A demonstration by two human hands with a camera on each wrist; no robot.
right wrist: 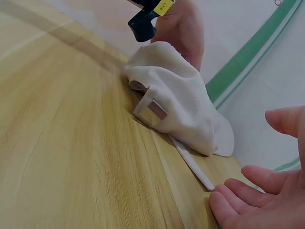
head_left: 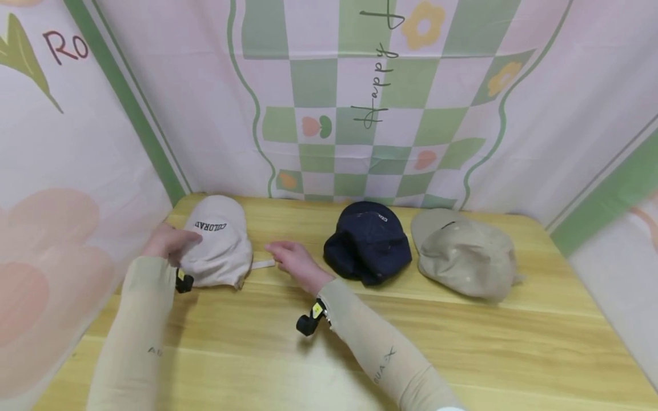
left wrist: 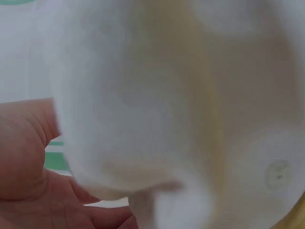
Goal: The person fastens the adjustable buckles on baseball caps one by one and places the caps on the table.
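Note:
A white baseball cap (head_left: 218,242) with dark lettering lies on the left of the wooden table, its brim toward the wall. My left hand (head_left: 172,241) is at its left side, fingertips overlapping the crown; in the left wrist view the blurred cap (left wrist: 143,105) covers part of that hand (left wrist: 28,157), with thumb and fingers apart. The cap's narrow back strap (head_left: 263,264) sticks out to the right. Close to the strap's end, my right hand (head_left: 298,264) has its fingers loosely extended, as the right wrist view shows of the same hand (right wrist: 267,195), with nothing gripped.
To the right of my right hand sits a navy cap (head_left: 367,245), and beyond it a beige cap (head_left: 465,254). Printed cloth walls (head_left: 205,114) enclose the wooden table (head_left: 247,348) at the back and sides. Both wrists carry small black cameras (head_left: 308,324).

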